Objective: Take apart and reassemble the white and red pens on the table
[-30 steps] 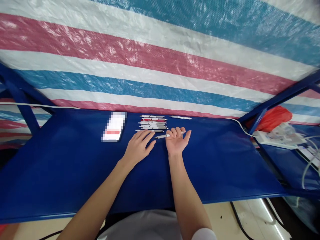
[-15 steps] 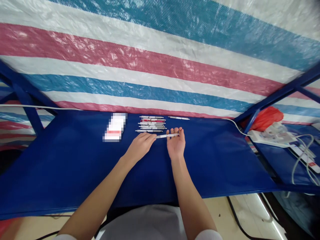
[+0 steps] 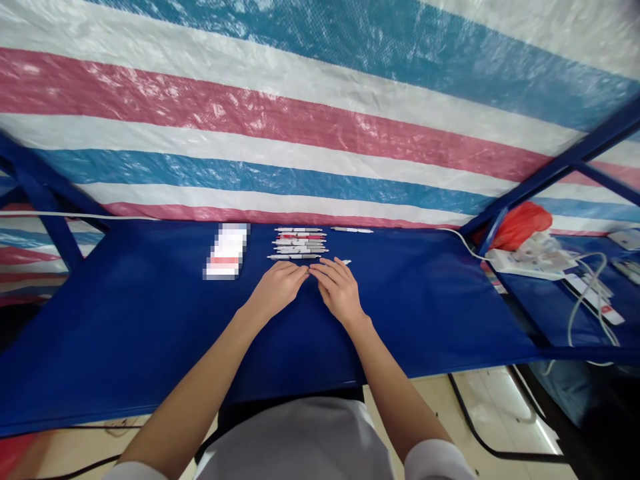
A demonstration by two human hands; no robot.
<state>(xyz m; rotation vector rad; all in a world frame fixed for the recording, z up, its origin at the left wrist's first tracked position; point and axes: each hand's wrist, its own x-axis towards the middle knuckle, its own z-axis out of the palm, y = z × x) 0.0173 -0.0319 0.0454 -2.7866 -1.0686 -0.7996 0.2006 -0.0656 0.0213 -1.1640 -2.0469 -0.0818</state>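
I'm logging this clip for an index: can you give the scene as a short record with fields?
surface: dark blue cloth-covered table
left hand: palm down, fingertips meeting the right hand's
right hand: palm down over a white pen, only its tip showing
nearby: row of white and red pens; single white pen apart
backdrop: red, white and blue striped tarpaulin

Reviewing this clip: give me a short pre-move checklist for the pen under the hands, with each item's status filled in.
1. Pen in the right hand: only its tip shows past the fingers; grip cannot tell.
2. Left hand at the pen's other end: fingertips meet the right hand's; contact with the pen cannot tell.
3. Row of pens lying side by side: ok, apart from both hands.
4. Single pen near the tarp: ok, lies alone.
5. Blue table under the hands: ok, flat and bare there.
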